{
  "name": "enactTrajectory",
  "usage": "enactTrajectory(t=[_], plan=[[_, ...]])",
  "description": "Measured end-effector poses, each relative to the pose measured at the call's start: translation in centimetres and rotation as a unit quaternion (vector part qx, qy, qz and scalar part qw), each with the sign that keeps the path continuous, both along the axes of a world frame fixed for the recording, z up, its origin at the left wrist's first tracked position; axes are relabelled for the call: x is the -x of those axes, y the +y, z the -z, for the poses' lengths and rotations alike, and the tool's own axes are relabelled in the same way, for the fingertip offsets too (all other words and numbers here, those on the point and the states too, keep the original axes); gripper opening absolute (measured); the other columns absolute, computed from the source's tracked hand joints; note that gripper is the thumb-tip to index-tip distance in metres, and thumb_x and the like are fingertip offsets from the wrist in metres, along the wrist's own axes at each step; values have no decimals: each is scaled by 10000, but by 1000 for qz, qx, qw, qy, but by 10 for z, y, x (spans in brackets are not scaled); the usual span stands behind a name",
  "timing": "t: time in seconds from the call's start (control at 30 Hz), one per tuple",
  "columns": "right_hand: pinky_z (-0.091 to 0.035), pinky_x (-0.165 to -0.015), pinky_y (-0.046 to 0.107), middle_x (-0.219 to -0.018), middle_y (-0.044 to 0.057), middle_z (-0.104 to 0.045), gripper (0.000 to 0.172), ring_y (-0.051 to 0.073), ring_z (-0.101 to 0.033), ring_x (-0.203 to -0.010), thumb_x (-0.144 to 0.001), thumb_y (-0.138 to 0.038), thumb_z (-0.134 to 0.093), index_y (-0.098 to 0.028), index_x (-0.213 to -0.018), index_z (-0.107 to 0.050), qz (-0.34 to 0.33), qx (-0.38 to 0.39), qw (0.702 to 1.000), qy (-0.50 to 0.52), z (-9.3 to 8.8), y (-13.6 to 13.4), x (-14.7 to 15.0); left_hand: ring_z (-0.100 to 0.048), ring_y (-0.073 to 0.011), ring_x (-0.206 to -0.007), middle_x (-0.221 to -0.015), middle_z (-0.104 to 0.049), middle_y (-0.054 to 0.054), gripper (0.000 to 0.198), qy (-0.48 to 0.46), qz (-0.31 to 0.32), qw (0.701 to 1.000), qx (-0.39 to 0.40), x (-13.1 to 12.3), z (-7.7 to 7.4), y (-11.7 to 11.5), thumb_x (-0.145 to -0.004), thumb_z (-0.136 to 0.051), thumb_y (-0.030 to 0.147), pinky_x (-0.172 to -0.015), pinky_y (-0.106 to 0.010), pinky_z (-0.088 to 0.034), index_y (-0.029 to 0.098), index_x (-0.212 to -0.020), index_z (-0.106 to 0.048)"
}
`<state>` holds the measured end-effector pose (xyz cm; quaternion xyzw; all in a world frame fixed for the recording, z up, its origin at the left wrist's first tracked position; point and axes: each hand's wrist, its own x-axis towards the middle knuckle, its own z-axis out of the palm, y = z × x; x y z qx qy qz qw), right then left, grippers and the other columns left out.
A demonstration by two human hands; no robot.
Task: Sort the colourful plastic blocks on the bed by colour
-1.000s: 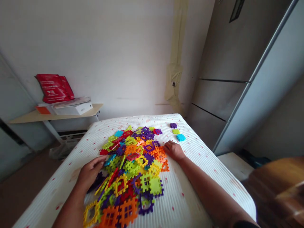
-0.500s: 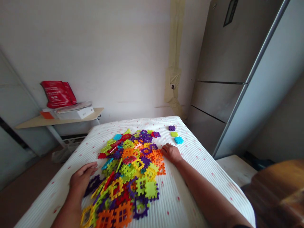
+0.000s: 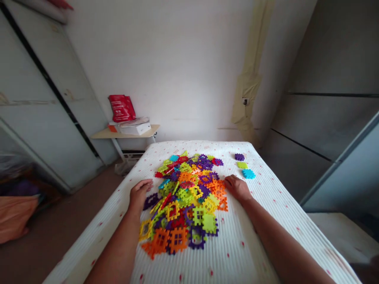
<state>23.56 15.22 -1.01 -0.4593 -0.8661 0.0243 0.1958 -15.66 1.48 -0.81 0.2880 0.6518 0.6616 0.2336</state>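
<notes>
A heap of flat plastic interlocking building tiles (image 3: pixel 185 195) in orange, yellow, green, purple, red and blue lies on the table between my hands. Left of the heap rests my left hand (image 3: pixel 140 194), its fingers stretched out beside a purple tile (image 3: pixel 151 201), with nothing seen in them. On the other side, my right hand (image 3: pixel 238 187) lies palm down with its fingers curled in, right beside the orange tiles (image 3: pixel 218 188). No tile shows in it. Past that hand, a purple tile (image 3: pixel 239 157), a green tile (image 3: pixel 242 165) and a blue tile (image 3: pixel 248 174) form a short row.
A white cloth with red specks covers the table (image 3: pixel 225 252). Behind it on the left, a small side table (image 3: pixel 103 134) bears a white box (image 3: pixel 139 127) and a red bag (image 3: pixel 121 108). A grey refrigerator (image 3: pixel 314 126) stands at the right.
The view has swung to the left, so everything sits farther right in the picture. Both hands keep about the same places beside the heap, and no tile has visibly moved.
</notes>
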Motion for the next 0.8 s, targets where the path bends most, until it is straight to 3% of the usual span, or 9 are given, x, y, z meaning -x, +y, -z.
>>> enactTrajectory(t=[0.13, 0.4, 0.6, 0.8], plan=[[-378, -654, 217, -893, 36, -628, 318, 127, -595, -784, -935, -338, -348, -213, -898, -638, -9, 5, 1000, 6, 4, 3, -2, -655, -223, -773, -763, -703, -93, 482, -27, 21, 999, -28, 4, 0, -15, -445, -741, 475, -766, -358, -499, 130, -775, -677], [-403, -678, 241, -924, 58, -635, 381, 150, -596, -802, -936, -374, -303, -195, -905, -638, -25, -3, 1000, 17, 7, 4, -4, -654, -234, -823, -793, -703, -87, 444, -59, 38, 996, -47, -7, 6, -48, -477, -776, 448, -827, -371, -484, 135, -783, -696], [-408, -684, 240, -915, 54, -644, 347, 148, -596, -801, -921, -364, -335, -206, -918, -644, -22, -14, 999, 31, 11, 6, -6, -620, -254, -962, -955, -691, -89, 392, 63, 8, 998, -20, -21, 9, -68, -591, -697, 473, -890, -360, -462, 165, -833, -695], [-411, -674, 238, -919, 54, -648, 335, 149, -605, -807, -917, -354, -345, -206, -913, -645, -26, -21, 999, 38, 13, 8, -6, -536, -256, -1124, -1121, -621, -83, 276, 123, 51, 991, -23, -38, 10, -93, -675, -632, 379, -1009, -365, -377, 183, -856, -703]])
